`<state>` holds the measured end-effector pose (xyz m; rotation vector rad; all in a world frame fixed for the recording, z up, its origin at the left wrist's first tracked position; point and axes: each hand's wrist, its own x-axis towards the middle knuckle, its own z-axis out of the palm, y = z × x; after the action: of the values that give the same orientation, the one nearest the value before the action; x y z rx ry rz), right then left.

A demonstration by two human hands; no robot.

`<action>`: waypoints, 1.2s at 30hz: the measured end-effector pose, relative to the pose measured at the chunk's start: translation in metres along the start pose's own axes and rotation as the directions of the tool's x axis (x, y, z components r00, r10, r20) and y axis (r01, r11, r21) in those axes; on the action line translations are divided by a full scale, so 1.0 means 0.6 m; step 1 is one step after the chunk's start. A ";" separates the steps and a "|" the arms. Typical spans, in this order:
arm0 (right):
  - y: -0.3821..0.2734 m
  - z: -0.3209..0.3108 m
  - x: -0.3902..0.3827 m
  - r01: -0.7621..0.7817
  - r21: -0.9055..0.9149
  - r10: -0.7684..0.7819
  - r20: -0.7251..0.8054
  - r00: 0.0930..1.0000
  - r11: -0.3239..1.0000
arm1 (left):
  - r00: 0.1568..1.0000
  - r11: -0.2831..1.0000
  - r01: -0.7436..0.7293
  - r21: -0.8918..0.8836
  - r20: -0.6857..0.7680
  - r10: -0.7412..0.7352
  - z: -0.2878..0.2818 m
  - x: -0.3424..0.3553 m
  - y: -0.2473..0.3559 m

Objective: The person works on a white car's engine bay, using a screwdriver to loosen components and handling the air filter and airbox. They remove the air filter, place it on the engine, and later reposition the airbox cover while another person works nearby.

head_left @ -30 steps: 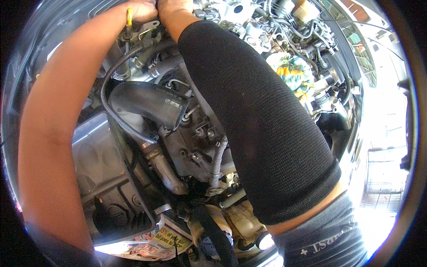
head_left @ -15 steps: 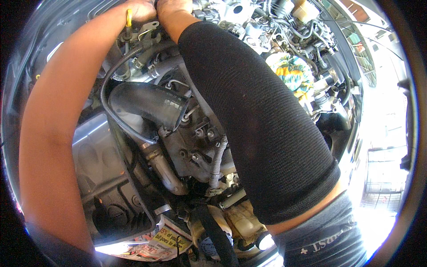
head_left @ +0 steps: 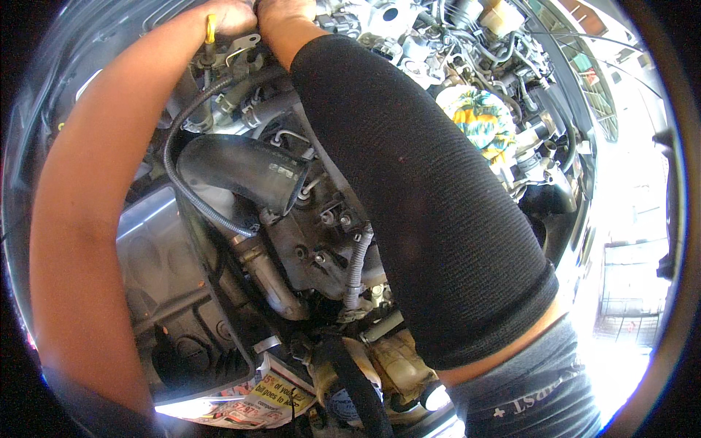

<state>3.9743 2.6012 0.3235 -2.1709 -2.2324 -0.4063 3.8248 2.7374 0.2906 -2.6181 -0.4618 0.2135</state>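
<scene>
Both of my arms reach to the far edge of an open engine bay. My left hand (head_left: 232, 16) is at the top of the picture, just right of a yellow dipstick loop (head_left: 211, 29) and above a metal bracket with a hole (head_left: 243, 45). Close beside it is my right hand (head_left: 287, 13), at the end of an arm in a black knitted sleeve (head_left: 416, 175). The fingers of both hands are cut off or hidden at the upper edge, so what they hold or touch does not show.
Between my arms lie a wide black rubber hose (head_left: 244, 171), a thin corrugated conduit (head_left: 169, 142) and a metal pipe (head_left: 270, 281). A black plastic box (head_left: 164, 255) stands at left. Patterned cloth (head_left: 478, 120) covers an engine part at right. Printed paper (head_left: 274, 398) lies near me.
My two arms have shifted very slightly, and the hands stay together at the far edge. Nothing else has visibly moved.
</scene>
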 end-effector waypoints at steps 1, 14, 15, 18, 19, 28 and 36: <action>-0.001 0.004 0.002 -0.014 0.001 0.014 0.008 1.000 1.000 | 1.000 1.000 0.002 -0.002 0.021 -0.002 -0.008 0.000 0.004; 0.002 -0.002 -0.003 -0.010 0.006 0.010 0.029 1.000 1.000 | 0.995 0.998 0.019 -0.060 -0.097 -0.024 -0.044 -0.018 0.030; 0.002 -0.002 -0.004 -0.020 0.002 0.020 0.033 0.999 1.000 | 1.000 1.000 0.012 -0.029 -0.006 -0.012 -0.040 -0.010 0.024; -0.002 0.001 0.000 -0.113 0.024 0.115 -0.082 0.990 0.993 | 0.983 1.000 0.008 0.009 0.185 -0.009 -0.034 0.003 0.012; -0.003 0.003 0.002 -0.099 0.045 0.101 -0.056 0.993 0.994 | 0.980 1.000 0.027 -0.015 0.199 -0.023 -0.034 0.003 0.010; -0.001 0.002 0.003 -0.080 0.122 0.078 0.025 0.997 0.989 | 0.966 0.919 0.244 -0.310 -0.010 -0.259 -0.023 -0.007 0.015; -0.001 -0.011 0.001 -0.091 0.124 0.082 0.080 0.993 0.988 | 0.991 0.976 0.121 -0.179 -0.029 -0.128 -0.045 -0.015 0.024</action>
<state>3.9727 2.6005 0.3298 -2.2420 -2.1250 -0.1782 3.8267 2.7107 0.3078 -2.7471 -0.6557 0.0810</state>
